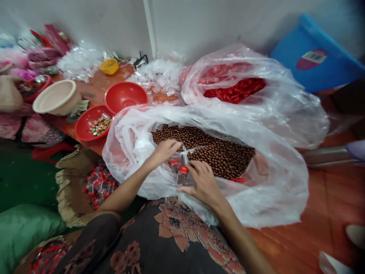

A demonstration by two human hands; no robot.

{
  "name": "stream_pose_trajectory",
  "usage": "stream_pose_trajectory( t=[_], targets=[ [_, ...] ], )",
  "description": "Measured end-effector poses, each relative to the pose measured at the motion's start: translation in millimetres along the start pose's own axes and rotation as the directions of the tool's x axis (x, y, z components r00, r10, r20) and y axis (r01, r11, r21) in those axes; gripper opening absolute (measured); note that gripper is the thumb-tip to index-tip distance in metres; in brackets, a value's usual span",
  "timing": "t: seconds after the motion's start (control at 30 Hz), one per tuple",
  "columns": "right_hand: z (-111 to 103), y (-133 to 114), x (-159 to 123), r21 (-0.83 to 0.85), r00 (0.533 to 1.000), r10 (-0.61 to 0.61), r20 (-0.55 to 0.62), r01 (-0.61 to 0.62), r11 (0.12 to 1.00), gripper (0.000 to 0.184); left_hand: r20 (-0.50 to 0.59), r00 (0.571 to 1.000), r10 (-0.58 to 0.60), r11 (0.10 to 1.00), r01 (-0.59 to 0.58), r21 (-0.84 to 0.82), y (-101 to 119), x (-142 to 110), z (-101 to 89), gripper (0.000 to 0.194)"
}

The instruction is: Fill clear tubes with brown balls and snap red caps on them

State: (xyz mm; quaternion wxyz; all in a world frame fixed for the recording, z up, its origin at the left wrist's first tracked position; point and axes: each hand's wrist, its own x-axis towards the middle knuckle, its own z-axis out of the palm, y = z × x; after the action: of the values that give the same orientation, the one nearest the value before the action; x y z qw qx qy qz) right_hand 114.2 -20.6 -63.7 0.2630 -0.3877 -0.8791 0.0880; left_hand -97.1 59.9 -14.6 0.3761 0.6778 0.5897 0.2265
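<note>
Over a large clear plastic bag (pixel 258 198) of glossy brown round beads (pixel 219 152), my left hand (pixel 163 153) curls near the bead pile, its fingertips by a clear plastic piece; I cannot tell if it grips anything. My right hand (pixel 203 182) holds a small clear bottle (pixel 181 177) with a red cap, brown beads inside. Another red-capped bottle (pixel 173 165) stands close beside it, between my hands. A second clear bag (pixel 285 114) lies behind, holding glossy red pieces (pixel 235 90).
Red bowls (pixel 124 95) and a beige basin (pixel 55 97) stand on an orange table (pixel 91 83) with clear plastic scraps. A torn cardboard box (pixel 71 190) holds red-capped bottles (pixel 99 184). A blue bag (pixel 316 57) leans on the wall; a green sack (pixel 25 232) lies lower left.
</note>
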Motion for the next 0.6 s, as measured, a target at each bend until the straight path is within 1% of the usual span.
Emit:
stream_pose_trajectory(
  t=[0.03,0.07,0.1,0.13,0.2,0.23,0.27,0.3,0.33,0.37,0.4,0.43,0.47,0.53,0.6],
  targets=[
    [2.9,-1.0,-0.2,0.021,0.999,-0.007,0.032,0.006,1.0,0.076,-0.107,0.994,-0.006,0.986,0.024,0.167,-8.0,13.1,-15.5,0.029],
    [4.5,-0.5,-0.9,0.047,0.999,-0.009,0.048,0.006,0.999,0.071,-0.196,0.98,-0.025,0.951,0.084,0.299,-16.5,26.1,-28.9,0.027],
    [4.4,1.8,-2.4,0.073,0.999,0.004,0.042,-0.007,0.997,0.063,-0.247,0.967,-0.059,0.906,0.156,0.394,-25.0,38.5,-39.7,0.028],
    [2.6,6.6,-5.0,0.095,0.999,0.037,0.021,-0.039,0.995,0.052,-0.255,0.963,-0.091,0.865,0.203,0.459,-33.3,50.0,-47.7,0.03],
    [-6.3,23.6,-14.1,0.103,0.987,0.155,-0.042,-0.15,0.983,0.032,-0.224,0.967,-0.121,0.835,0.221,0.504,-47.5,68.9,-55.7,0.031],
    [-12.8,35.3,-20.9,0.078,0.968,0.239,-0.076,-0.233,0.969,0.028,-0.196,0.973,-0.123,0.832,0.209,0.513,-52.9,76.2,-56.5,0.032],
    [-19.9,48.2,-29.1,0.028,0.94,0.327,-0.099,-0.326,0.945,0.029,-0.173,0.978,-0.12,0.833,0.194,0.519,-56.9,82.2,-55.9,0.031],
    [-27.2,61.6,-38.1,-0.043,0.9,0.421,-0.114,-0.428,0.903,0.03,-0.154,0.981,-0.116,0.83,0.181,0.527,-59.8,87.0,-54.5,0.031],
    [-33.9,74.2,-47.6,-0.121,0.85,0.513,-0.12,-0.526,0.842,0.031,-0.14,0.984,-0.114,0.826,0.172,0.536,-61.7,91.0,-52.6,0.03],
    [-39.5,85.4,-56.6,-0.182,0.797,0.596,-0.099,-0.603,0.777,0.03,-0.13,0.985,-0.113,0.822,0.166,0.544,-62.7,94.2,-50.8,0.029],
    [-43.7,94.5,-64.7,-0.219,0.748,0.661,-0.059,-0.655,0.723,0.031,-0.123,0.986,-0.113,0.819,0.163,0.551,-63.2,96.9,-49.3,0.029],
    [-46.2,101.2,-71.1,-0.235,0.71,0.704,-0.005,-0.685,0.69,0.031,-0.116,0.987,-0.115,0.816,0.16,0.556,-63.4,99.2,-48.4,0.03],
    [-47.2,105.5,-75.7,-0.229,0.688,0.724,0.056,-0.696,0.68,0.032,-0.108,0.987,-0.117,0.813,0.158,0.56,-63.3,100.9,-48.1,0.031],
    [-45.7,108.5,-79.4,-0.172,0.681,0.719,0.141,-0.698,0.695,0.031,-0.091,0.988,-0.122,0.81,0.152,0.566,-63.0,102.6,-49.2,0.037],
    [-42.1,107.1,-78.6,-0.082,0.691,0.706,0.156,-0.703,0.706,0.028,-0.055,0.99,-0.132,0.83,0.141,0.54,-62.2,101.8,-51.1,0.05]
  ],
)
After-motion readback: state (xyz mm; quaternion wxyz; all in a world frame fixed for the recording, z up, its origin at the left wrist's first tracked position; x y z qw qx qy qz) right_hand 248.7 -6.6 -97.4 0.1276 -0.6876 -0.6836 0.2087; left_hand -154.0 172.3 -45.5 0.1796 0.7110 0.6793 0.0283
